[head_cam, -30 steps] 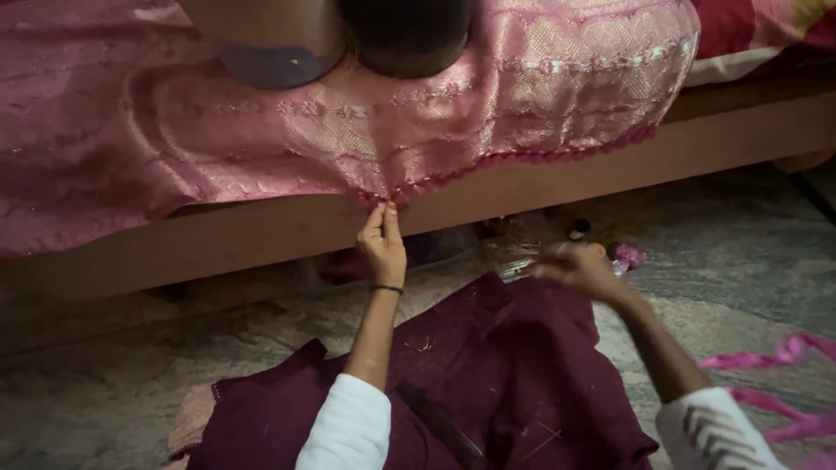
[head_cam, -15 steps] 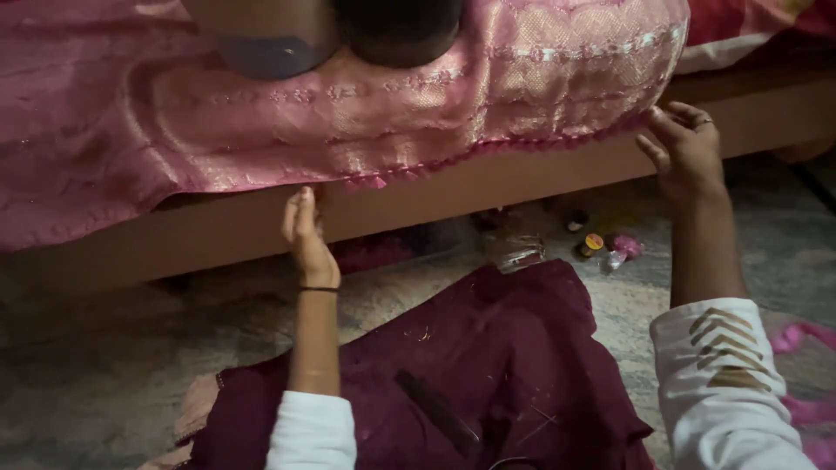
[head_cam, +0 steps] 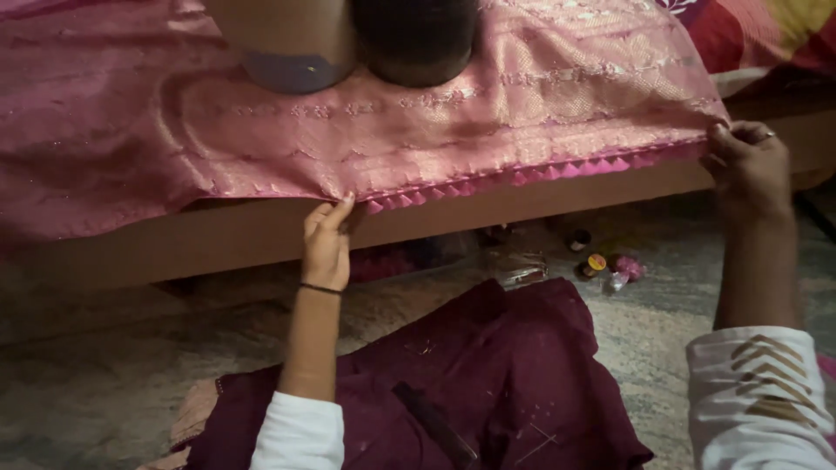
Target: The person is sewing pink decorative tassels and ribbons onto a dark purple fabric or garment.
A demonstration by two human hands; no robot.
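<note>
Two cylindrical vessels stood at the top centre of the frame on the pink cloth [head_cam: 261, 130]: a tan one with a grey base [head_cam: 287, 43] on the left and a dark one [head_cam: 416, 39] touching it on the right. Their contents could not be seen, as the tops were cut off by the frame edge.

The pink cloth lay draped over a wooden ledge [head_cam: 200, 248], with its tasselled hem [head_cam: 522, 174] hanging along the ledge's front edge. The left hand [head_cam: 326, 244], centre left, pinched the hem between raised fingertips, fingers nearly closed. The right hand [head_cam: 749, 165], upper right, was curled shut around the cloth's corner.

A maroon garment [head_cam: 488, 383] covered the lower centre of the frame, with a dark flat strip [head_cam: 435, 426] lying on it. Small thread spools and a clear wrapper [head_cam: 601, 265] sat on the patterned floor [head_cam: 104, 383] just beyond the garment, partly under the ledge. A red and yellow fabric [head_cam: 766, 35] showed at the upper right corner.
</note>
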